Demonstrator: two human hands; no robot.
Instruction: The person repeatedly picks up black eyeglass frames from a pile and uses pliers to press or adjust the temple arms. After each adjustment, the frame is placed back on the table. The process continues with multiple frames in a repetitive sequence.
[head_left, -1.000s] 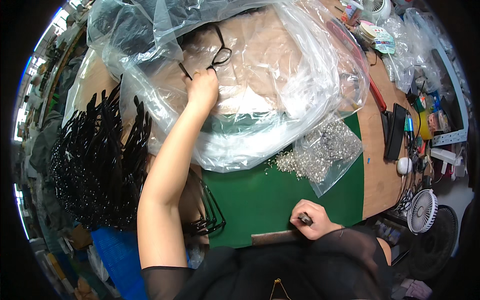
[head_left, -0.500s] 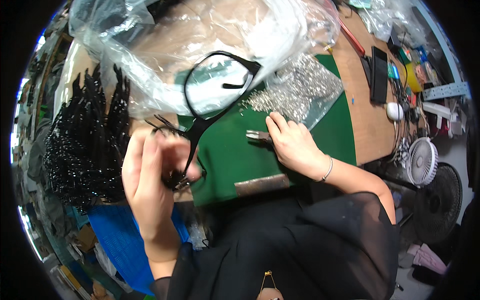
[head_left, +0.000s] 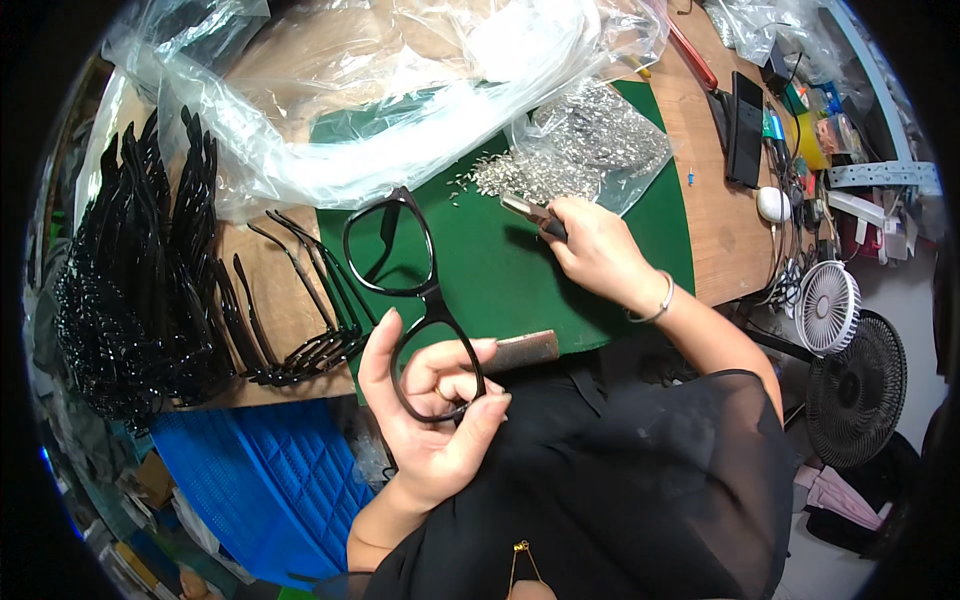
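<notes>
My left hand point(head_left: 440, 450) is closed on a black eyeglass frame point(head_left: 430, 293), gripping it by one rim. The frame stands tilted above the left part of the green mat point(head_left: 630, 290), and no lenses can be made out in its rims. Pliers point(head_left: 524, 208) with bare metal jaws are in my right hand point(head_left: 600, 250), fingers wrapped around the handles. Their jaws point toward a loose pile of tiny silvery pieces point(head_left: 492, 176). Beside the pile lies a clear plastic bag point(head_left: 610, 135) with many more such pieces.
A large heap of black eyeglass frames point(head_left: 140, 290) fills the table's left side, with a smaller row of frames point(head_left: 310, 345) beside it. Crumpled clear plastic point(head_left: 350, 180) covers the back. A flat metal bar point(head_left: 528, 349) lies at the mat's front edge. A phone point(head_left: 744, 130) is at right.
My left hand has moved right and nearer to me with the eyeglass frame, uncovering the small row of frames. The pliers have come closer to the pile. The whole view has shifted slightly.
</notes>
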